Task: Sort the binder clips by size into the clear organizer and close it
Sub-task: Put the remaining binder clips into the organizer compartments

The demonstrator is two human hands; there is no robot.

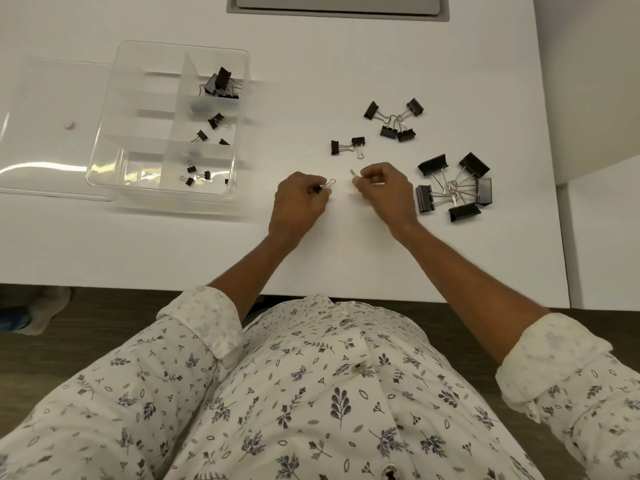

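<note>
Even, soft overhead light on the white counter with faint short shadows, bright glare streaks on the clear organizer near edge, wide-angle bowing at frame edges, slight softness overall, both fingertip areas mildly blurred, floor dim.

A single wide-angle view from a camera worn on the person's head, looking forward and steeply down. The patterned shirt fills the bottom of the frame, close to the lens. Both forearms reach away from the camera onto the white surface, which spans the middle and top. The hands sit near the centre, at arm's length. The organizer lies upper left, loose clips to the right. The surface's edges bow slightly near the frame borders. A strip of dark floor shows below the surface's near edge.
</note>
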